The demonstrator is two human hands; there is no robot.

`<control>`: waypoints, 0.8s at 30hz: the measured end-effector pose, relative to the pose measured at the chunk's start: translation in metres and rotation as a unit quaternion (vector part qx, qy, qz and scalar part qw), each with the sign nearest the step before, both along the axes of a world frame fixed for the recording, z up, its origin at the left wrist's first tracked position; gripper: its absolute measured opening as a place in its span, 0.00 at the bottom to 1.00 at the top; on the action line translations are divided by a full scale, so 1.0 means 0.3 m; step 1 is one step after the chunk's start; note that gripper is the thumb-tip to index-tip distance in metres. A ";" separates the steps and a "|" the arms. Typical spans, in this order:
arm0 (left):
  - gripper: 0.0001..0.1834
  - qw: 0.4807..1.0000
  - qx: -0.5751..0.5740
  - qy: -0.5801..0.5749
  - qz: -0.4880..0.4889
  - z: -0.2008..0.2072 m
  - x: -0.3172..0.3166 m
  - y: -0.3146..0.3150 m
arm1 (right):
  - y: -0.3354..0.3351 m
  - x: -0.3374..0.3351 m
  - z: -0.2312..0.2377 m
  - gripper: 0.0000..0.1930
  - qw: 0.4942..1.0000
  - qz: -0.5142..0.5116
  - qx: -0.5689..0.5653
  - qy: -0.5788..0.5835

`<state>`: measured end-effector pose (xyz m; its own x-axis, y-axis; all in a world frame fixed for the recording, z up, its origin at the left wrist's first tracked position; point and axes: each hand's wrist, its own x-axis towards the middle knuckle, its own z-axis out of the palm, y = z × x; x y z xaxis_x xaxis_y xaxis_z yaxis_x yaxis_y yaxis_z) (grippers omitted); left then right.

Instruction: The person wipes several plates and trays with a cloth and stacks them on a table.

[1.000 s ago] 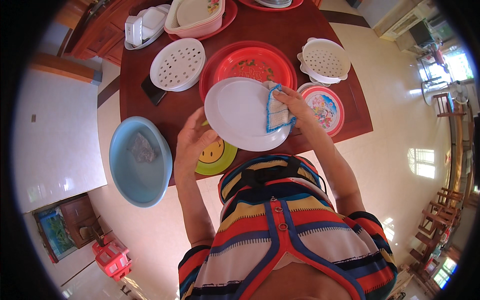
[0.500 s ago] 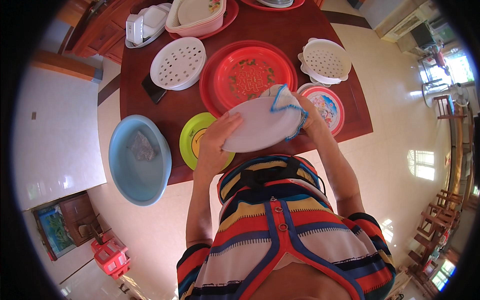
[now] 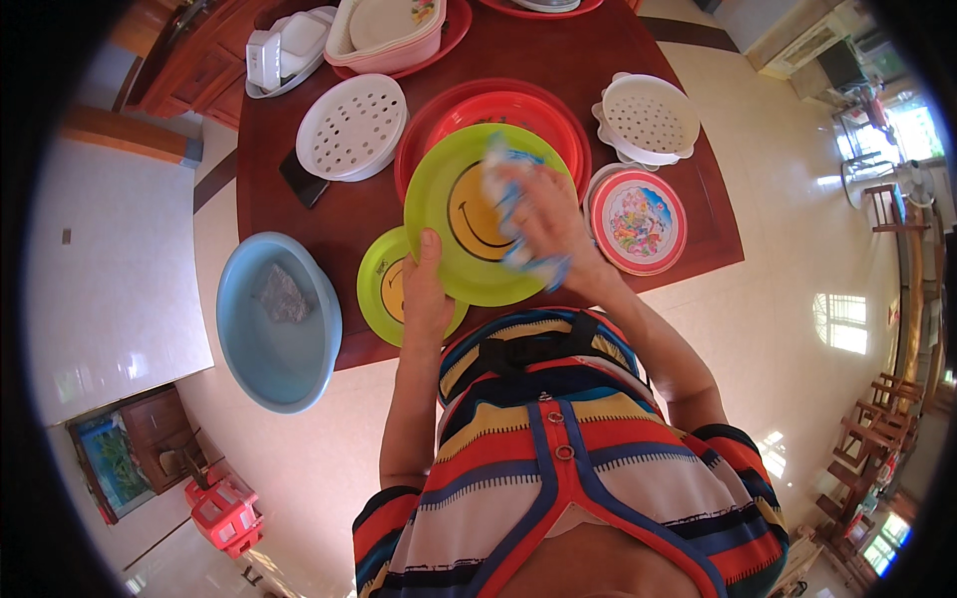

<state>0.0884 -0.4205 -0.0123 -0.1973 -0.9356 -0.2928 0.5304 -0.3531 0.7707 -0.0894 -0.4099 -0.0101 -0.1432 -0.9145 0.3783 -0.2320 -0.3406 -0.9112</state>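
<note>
My left hand (image 3: 427, 294) grips the lower left rim of a green plate (image 3: 434, 194) with a yellow smiley face, thumb on top and the other fingers hidden beneath. Over the right side of its face lies a white cloth with blue edging (image 3: 550, 267), held in my right hand (image 3: 553, 214). That hand and the cloth are blurred by motion. A second green smiley plate (image 3: 374, 284) rests on the table just left of my left hand. Behind the held plate, partly covered, are stacked red trays (image 3: 560, 128).
On the dark red table (image 3: 698, 224) are a white perforated basket (image 3: 351, 128), a smaller white colander (image 3: 653, 120), a round patterned plate (image 3: 638, 221), a phone (image 3: 302, 181) and pink-white basins (image 3: 384, 40). A blue basin (image 3: 274, 349) holding a grey cloth-like lump stands at the left edge.
The held plate has turned over from its pale underside to its green smiley face. The cloth has moved from the plate's right edge onto that face, uncovering the patterned plate.
</note>
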 end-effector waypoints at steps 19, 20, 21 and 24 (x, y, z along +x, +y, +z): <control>0.33 0.995 0.038 0.037 0.083 -0.003 0.001 -0.061 | -0.117 0.067 -0.049 0.29 0.898 -0.063 -0.067 0.429; 0.32 0.994 0.043 0.026 0.094 -0.005 0.004 -0.061 | -0.110 0.062 -0.063 0.28 0.897 -0.076 -0.055 0.433; 0.32 0.993 0.049 0.015 0.105 -0.006 0.005 -0.060 | -0.093 0.063 -0.073 0.28 0.904 -0.068 -0.043 0.419; 0.32 0.989 0.069 -0.018 0.128 -0.003 0.001 -0.054 | -0.007 0.091 -0.073 0.27 0.921 -0.021 -0.022 0.388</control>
<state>0.0887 -0.4367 -0.0131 0.0527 -0.9042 -0.4239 0.5896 -0.3144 0.7440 -0.0620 -0.4120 -0.0321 0.1504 -0.8960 0.4178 -0.8212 -0.3486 -0.4519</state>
